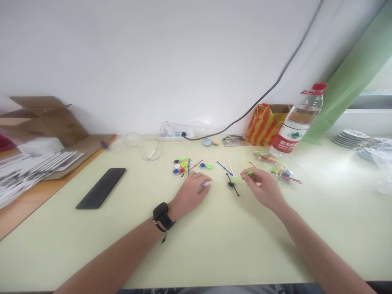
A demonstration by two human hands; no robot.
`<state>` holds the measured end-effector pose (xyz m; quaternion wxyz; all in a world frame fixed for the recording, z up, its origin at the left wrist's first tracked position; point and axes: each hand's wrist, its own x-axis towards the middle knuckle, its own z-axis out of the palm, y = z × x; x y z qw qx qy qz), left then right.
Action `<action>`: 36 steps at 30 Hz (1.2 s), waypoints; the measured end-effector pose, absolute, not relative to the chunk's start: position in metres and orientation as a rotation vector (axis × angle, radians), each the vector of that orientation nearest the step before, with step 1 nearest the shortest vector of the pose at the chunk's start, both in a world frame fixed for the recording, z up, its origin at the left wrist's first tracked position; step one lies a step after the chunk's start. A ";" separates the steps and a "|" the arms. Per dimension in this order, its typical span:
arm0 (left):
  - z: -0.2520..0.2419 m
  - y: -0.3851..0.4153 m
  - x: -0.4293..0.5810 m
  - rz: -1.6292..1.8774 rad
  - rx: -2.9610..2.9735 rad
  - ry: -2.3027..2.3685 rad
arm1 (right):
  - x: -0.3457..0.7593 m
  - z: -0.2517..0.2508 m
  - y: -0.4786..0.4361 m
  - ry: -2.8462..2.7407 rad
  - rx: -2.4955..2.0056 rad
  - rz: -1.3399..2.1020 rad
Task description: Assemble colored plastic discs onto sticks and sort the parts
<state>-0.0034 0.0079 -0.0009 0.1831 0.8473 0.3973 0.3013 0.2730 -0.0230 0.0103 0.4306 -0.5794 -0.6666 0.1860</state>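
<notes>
We pinch a green pointer in our right hand, the fingers narrow on its shaft near the far tip. Its other end lies over a black pointer, which sits across a small black disc on the worktop. Our left hand has its fingers curled around a small pale piece, too small to tell exactly what it is.

To do this well, we should lower the green pointer flat, line its end up with the middle of the disc, and press lightly and straight down so the thin plastic doesn't bend. Steadying the disc with a left fingertip would likely help, since it could slide or tip. The 2 loose pointers, blue and white, lie just beyond; we'd best not brush them. The blue disc and green disc sit beyond our left hand.
</notes>
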 end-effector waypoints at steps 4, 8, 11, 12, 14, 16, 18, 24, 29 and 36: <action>0.001 0.006 -0.003 0.819 2.385 1.042 | 0.291 0.006 -0.016 -1.629 -1.563 0.251; 0.002 0.004 -0.003 0.804 2.324 0.972 | 0.306 0.004 -0.011 -1.580 -1.644 0.068; 0.004 0.003 -0.001 0.826 2.258 0.921 | 0.307 0.005 -0.011 -1.535 -1.619 0.051; 0.004 0.003 0.000 0.838 2.242 0.907 | 0.305 0.006 -0.012 -1.519 -1.591 0.098; 0.004 0.003 0.001 0.867 2.227 0.904 | 0.297 0.009 -0.016 -1.481 -1.517 0.279; 0.004 0.003 0.002 0.883 2.226 0.931 | 0.287 0.011 -0.019 -1.459 -1.435 0.505; 0.003 0.003 0.002 0.880 2.233 0.957 | 0.278 0.012 -0.022 -1.472 -1.366 0.660; 0.005 0.002 0.001 0.846 2.259 0.950 | 0.264 0.007 -0.024 -1.620 -1.336 0.692; 0.007 0.002 0.001 0.821 2.298 0.923 | 0.271 -0.009 -0.019 -1.812 -1.422 0.478; 0.007 0.001 0.002 0.806 2.334 0.876 | 0.277 -0.022 -0.018 -2.071 -1.525 0.139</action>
